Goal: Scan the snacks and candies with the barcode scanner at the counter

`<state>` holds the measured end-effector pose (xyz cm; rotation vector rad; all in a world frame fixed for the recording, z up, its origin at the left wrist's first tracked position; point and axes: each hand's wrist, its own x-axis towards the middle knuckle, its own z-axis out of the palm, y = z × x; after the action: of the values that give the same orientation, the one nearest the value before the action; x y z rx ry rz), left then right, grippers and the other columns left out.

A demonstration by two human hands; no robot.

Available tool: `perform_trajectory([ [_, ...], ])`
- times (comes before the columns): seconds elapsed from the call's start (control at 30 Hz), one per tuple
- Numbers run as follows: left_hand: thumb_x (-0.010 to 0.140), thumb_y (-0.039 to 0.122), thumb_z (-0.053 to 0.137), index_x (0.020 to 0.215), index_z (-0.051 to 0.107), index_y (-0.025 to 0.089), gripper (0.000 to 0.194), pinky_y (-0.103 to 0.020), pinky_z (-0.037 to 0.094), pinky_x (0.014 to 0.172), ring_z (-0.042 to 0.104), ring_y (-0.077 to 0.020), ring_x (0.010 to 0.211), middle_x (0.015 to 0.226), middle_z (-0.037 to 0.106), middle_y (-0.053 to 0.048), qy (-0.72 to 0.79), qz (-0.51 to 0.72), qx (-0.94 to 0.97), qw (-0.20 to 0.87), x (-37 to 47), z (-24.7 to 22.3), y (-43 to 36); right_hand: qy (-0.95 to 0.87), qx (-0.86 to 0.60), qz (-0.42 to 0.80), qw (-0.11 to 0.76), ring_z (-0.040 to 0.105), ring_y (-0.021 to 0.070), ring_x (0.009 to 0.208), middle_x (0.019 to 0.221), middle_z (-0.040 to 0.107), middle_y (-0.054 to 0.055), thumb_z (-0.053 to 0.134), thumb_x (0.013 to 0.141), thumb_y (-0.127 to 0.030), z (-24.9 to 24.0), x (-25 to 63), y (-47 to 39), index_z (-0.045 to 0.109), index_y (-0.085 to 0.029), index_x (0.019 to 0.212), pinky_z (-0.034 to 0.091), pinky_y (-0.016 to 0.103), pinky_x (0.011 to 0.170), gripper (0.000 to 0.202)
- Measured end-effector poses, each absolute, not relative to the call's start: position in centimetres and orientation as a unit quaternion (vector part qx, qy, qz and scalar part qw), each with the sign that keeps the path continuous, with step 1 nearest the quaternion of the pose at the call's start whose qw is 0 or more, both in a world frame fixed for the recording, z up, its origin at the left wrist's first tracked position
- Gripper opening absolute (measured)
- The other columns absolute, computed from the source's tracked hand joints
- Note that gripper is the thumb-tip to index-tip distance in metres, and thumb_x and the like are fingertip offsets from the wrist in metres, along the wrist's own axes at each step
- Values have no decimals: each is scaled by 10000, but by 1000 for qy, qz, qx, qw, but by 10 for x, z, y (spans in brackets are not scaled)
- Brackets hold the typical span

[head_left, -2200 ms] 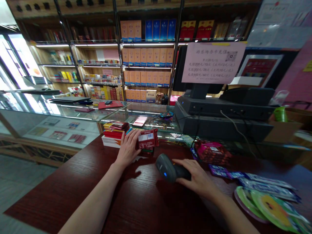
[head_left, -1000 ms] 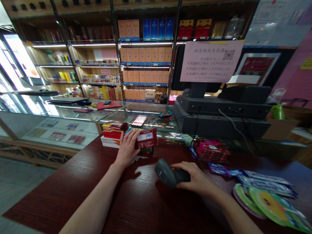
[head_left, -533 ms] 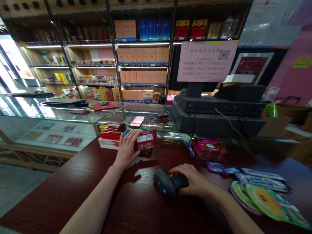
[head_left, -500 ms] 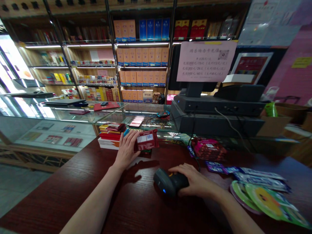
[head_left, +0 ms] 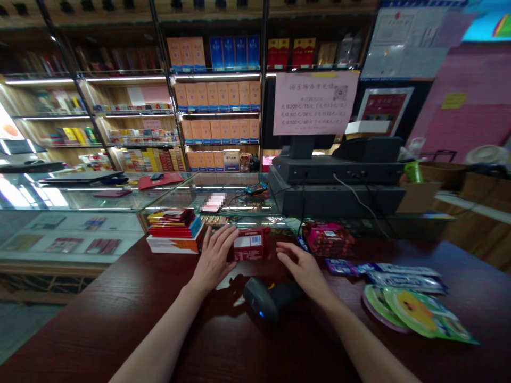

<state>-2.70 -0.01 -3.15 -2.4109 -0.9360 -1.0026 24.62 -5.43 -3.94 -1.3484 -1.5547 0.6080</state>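
Observation:
My left hand [head_left: 217, 258] grips the left end of a dark red snack packet [head_left: 252, 246], its white label and barcode facing me. To the right of the packet, my right hand [head_left: 305, 268] is off the scanner, with fingers apart and nothing in them. A black handheld barcode scanner [head_left: 265, 300] with a lit blue light lies on the dark wooden counter [head_left: 223, 346], just below my right hand. Left of my left hand is a stack of small boxes and packets [head_left: 175, 231], red and yellow above a white box.
Red-brown packets [head_left: 325, 238], blue-and-white sachets [head_left: 405, 276] and round green packages [head_left: 423, 314] lie on the right. Behind stand a monitor with a pink price notice [head_left: 315, 103], a black cash drawer [head_left: 339, 194] and a phone [head_left: 213, 202] on the glass case [head_left: 187, 194].
My right hand has let go of the scanner and moved up toward the packet, leaving the scanner on the counter. My left hand still holds the packet; the view has shifted right.

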Motion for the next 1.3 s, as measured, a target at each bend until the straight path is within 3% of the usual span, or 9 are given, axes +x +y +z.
perform_trajectory([
  [0.2,810,195,680,1512,268,217,814,-568,133,1235,374,-286,1430,1472,505,-119,-304,-340,-872,177,-14,-34,-6,-604,-535,311,503,712,237,914,1014,763,79,671,791,-403,-47,245,-44,669,-189,1190,558,387,843,453],
  [0.43,827,176,655,1521,224,217,818,-577,154,1225,354,-298,1445,1500,461,-148,-296,-336,-878,168,-10,-34,-9,-595,-515,354,506,687,207,686,762,746,27,691,762,-397,-42,244,-46,703,-190,821,534,319,682,216],
  [0.63,811,220,685,1548,125,232,926,-592,238,1193,334,-333,1449,1548,364,-181,-324,-387,-849,158,-13,-37,-4,-607,-498,343,517,662,198,671,682,717,4,672,788,-378,-37,243,-50,714,-196,752,499,306,703,191],
  [0.8,762,268,749,1557,125,212,1012,-545,338,1122,518,-332,1264,1286,591,-138,-384,-413,-814,140,-14,-43,2,-605,-507,323,523,663,203,677,675,718,2,677,793,-383,-32,240,-53,717,-201,757,489,302,693,190],
  [0.9,774,276,745,1557,130,215,998,-513,372,1072,589,-302,1115,1093,653,-80,-406,-419,-804,116,-10,-44,2,-600,-518,312,524,664,205,674,667,716,-1,669,798,-398,-33,239,-53,714,-204,766,492,305,694,201],
  [1.13,822,242,685,1555,137,265,916,-486,360,1075,623,-250,1045,1048,670,-45,-392,-426,-815,37,-1,-38,-6,-578,-551,282,532,662,206,675,720,732,12,658,780,-405,-40,243,-48,715,-209,779,496,305,661,204],
  [1.3,838,255,667,1547,174,260,864,-433,418,1036,654,-212,1037,1012,708,-10,-394,-423,-812,-78,-2,-36,-7,-567,-565,263,539,659,207,696,737,732,20,657,777,-419,-42,247,-47,720,-209,778,492,304,657,220],
])
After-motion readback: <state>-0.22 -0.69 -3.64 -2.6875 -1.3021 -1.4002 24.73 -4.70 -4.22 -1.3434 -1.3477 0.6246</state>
